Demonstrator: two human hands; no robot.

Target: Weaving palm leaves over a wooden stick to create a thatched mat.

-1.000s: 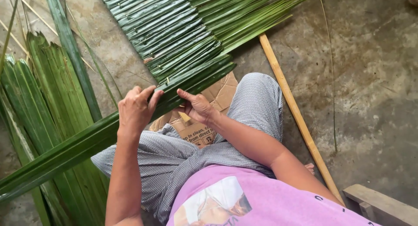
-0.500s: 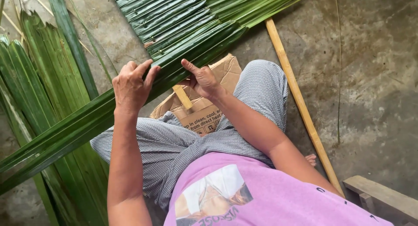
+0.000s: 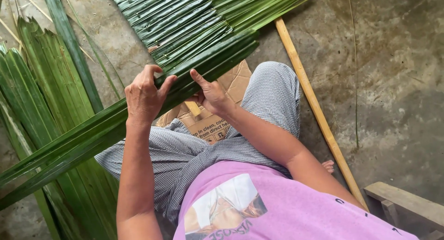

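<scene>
At the centre of the frame the long folded palm leaf (image 3: pixel 99 131) runs from lower left up to the stitched leaf panel (image 3: pixel 185 23); it could spring open or slide off the row if either grip loosens. Left hand (image 3: pixel 144 97) lies palm-down, fingers curled over its edge; right hand (image 3: pixel 210 94) pinches it, thumb raised

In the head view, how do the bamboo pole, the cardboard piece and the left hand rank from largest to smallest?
1. Bamboo pole, longest.
2. Cardboard piece, partly hidden.
3. Left hand, which looks close to the cardboard in size, so this order is unsure.
</scene>
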